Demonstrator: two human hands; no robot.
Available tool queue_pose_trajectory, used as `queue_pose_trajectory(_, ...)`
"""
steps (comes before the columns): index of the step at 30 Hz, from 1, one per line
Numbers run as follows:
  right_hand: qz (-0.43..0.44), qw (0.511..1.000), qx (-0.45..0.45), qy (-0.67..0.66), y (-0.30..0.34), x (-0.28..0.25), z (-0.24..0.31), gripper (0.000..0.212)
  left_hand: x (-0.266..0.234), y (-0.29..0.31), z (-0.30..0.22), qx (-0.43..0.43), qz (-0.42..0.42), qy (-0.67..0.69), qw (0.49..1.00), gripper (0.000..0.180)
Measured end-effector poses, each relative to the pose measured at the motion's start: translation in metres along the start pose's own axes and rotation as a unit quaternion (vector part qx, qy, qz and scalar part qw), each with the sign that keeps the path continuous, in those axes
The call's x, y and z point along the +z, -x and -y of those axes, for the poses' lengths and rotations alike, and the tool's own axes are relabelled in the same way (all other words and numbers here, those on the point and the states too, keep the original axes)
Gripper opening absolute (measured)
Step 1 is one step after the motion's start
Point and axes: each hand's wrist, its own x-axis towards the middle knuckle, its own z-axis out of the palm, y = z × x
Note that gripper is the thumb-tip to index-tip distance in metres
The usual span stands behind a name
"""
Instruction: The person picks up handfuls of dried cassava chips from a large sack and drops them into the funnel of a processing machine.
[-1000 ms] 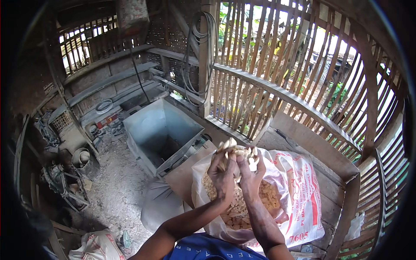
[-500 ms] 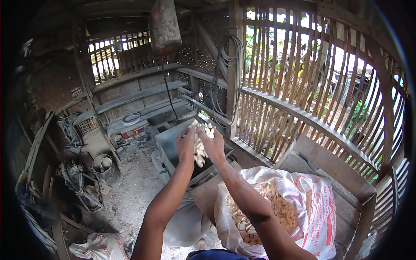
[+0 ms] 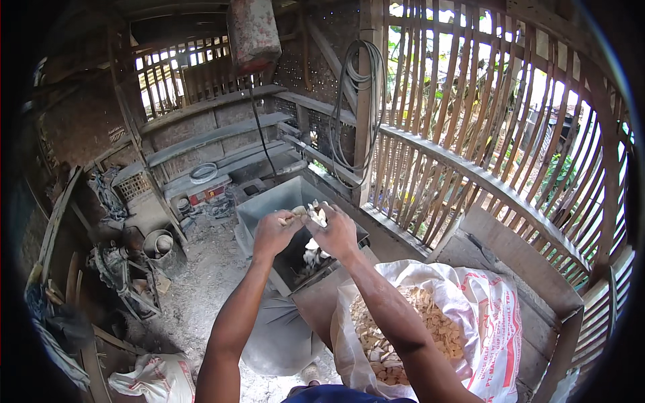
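Observation:
Above the open grey metal hopper (image 3: 290, 191), my two hands meet nearly fingertip to fingertip. My left hand (image 3: 275, 233) is closed on a few pale dried chips. More of these pale chips (image 3: 318, 216) are held by my right hand (image 3: 336, 232), whose fingers curl round them. Below the hands, several loose chips (image 3: 312, 258) are dropping into the dark inside of the hopper. A white woven sack (image 3: 430, 272), its mouth folded open, stands under my right forearm, full of the same kind of chips (image 3: 430, 316).
A round grey drum-like part (image 3: 282, 346) sits below the hopper. A bucket (image 3: 163, 254) and a metal frame (image 3: 127, 285) stand at left, with another white sack (image 3: 154, 377) at lower left. A coiled hose (image 3: 359, 67) hangs on the post. A slatted wall (image 3: 470, 114) closes the right.
My hands have drawn apart and dropped slightly. The clump of chips between them has shrunk, with pieces now falling into the hopper. The view has shifted a little.

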Motion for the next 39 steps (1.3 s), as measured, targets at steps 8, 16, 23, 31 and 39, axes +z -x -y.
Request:
queue_pose_trajectory(8,-0.031,0.995,-0.065,-0.069,-0.002,0.006,-0.018,0.040,0.003,-0.001,0.005,0.045,-0.029,0.059,0.997,0.031)
queue_pose_trajectory(16,-0.013,1.000,-0.017,-0.019,0.003,0.001,0.002,0.035,-0.001,-0.005,0.006,-0.045,-0.020,0.042,0.998,0.041)
queue_pose_trajectory(23,-0.001,0.996,-0.058,-0.065,0.001,0.007,0.002,0.035,-0.001,-0.004,0.022,-0.004,-0.051,0.065,0.997,0.035)
queue_pose_trajectory(31,-0.010,0.999,-0.051,-0.010,0.001,0.008,0.006,0.034,-0.007,-0.002,0.009,-0.087,0.008,0.083,0.993,0.039)
queue_pose_trajectory(39,-0.013,1.000,-0.007,-0.020,-0.002,0.007,0.014,0.027,-0.003,-0.008,0.032,0.001,-0.010,0.016,1.000,0.052)
